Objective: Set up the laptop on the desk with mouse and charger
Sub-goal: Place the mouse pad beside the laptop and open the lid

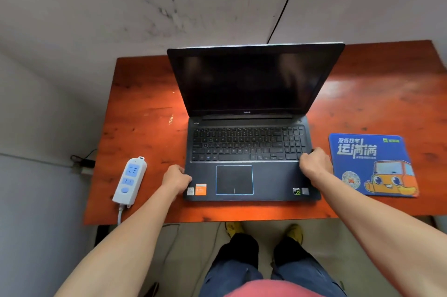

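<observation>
Laptop (246, 151) sits mid-desk (145, 115), lid open, screen dark. Left hand (176, 179) grips the base's left edge and right hand (314, 163) grips its right edge, fingers curled. Power strip (130, 179) lies left of the laptop, its cord running off the front edge. Mouse pad (370, 163) lies flat just beside the right hand. A black cable (285, 6) runs down the wall behind.
</observation>
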The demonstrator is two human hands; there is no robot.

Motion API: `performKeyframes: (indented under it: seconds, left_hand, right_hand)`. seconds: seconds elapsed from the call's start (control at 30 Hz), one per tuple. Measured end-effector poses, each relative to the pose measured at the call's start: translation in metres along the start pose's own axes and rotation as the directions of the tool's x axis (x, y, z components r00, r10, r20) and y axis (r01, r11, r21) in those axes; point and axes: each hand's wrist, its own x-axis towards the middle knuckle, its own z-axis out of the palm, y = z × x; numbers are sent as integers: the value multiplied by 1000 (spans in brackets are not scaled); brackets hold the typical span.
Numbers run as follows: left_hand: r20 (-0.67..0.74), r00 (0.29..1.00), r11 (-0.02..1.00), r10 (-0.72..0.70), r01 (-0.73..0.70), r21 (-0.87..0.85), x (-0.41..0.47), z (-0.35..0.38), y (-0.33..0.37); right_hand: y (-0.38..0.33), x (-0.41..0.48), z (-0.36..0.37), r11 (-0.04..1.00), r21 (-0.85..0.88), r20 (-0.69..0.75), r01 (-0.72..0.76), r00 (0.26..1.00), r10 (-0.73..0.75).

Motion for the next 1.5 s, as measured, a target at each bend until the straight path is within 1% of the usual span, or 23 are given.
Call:
performKeyframes:
  seconds: [0.1,0.2,0.27,0.37,0.43,0.5,0.57,0.63,0.7,0.77,0.8,0.9,0.97,1.03,1.1,1.17,1.23,1.3,1.4,1.43,1.5]
  left_hand:
    - [-21,1000,1000,-3,4,30,2,-1,1]
    - [-43,998,992,42,-37,117,1,0,4]
    - [-40,998,988,46,-40,149,1,-1,5]
    - [-27,1000,994,-5,8,110,0,-2,6]
    - [-41,999,996,-23,26,82,0,-1,5]
    - [-71,997,997,-16,21,72,-1,1,7]
    - [-95,995,995,-6,15,96,-6,4,10]
    - [-129,991,986,22,0,168,-13,9,19]
    - [-186,978,961,98,-45,271,-23,16,36]
    - [-221,946,920,239,-147,364,-34,25,60]
    - [-209,927,893,311,-209,398,-40,31,75]
    - [-78,866,797,494,-415,438,-66,63,119]
    - [41,799,695,600,-547,466,-88,91,144]
    - [147,724,591,674,-648,480,-111,123,164]
    - [237,669,506,704,-708,493,-131,156,178]
    - [300,623,432,722,-745,507,-147,181,183]
    - [313,617,405,722,-743,533,-155,210,188]
    - [280,638,412,718,-713,568,-155,225,188]
    - [193,738,498,646,-600,626,-150,238,182]
    - [165,765,532,623,-568,627,-149,240,178]
    - [140,790,564,597,-537,627,-149,241,168]
  right_hand:
    - [0,-5,2,1000,5,-22,8,1000,-8]
    - [6,-3,3,998,27,-22,61,998,-60]
    - [11,0,3,994,60,-10,88,996,-88]
    - [14,3,2,981,171,-5,91,996,-92]
    - [12,3,4,975,210,-1,71,997,-73]
    - [13,7,3,975,211,9,67,998,-70]
    - [16,11,-1,974,198,34,109,992,-118]
    - [21,17,-9,971,153,83,184,977,-198]
    - [29,24,-22,964,110,100,240,963,-251]
    - [36,33,-38,965,84,55,247,966,-252]
    - [39,39,-47,968,70,27,239,970,-241]
    - [58,60,-78,970,-27,-17,243,970,-244]
    - [71,77,-97,956,-125,-30,266,962,-271]
    - [77,95,-111,919,-242,-3,311,947,-321]
    - [76,114,-119,846,-355,64,398,913,-402]
    - [70,125,-119,767,-425,140,481,872,-469]
    - [66,143,-119,709,-445,223,548,834,-505]
    - [62,155,-120,670,-458,282,584,810,-514]
    - [58,173,-125,600,-442,379,667,745,-549]
    - [57,175,-126,593,-411,410,692,722,-558]
    - [55,174,-121,606,-315,455,731,676,-579]
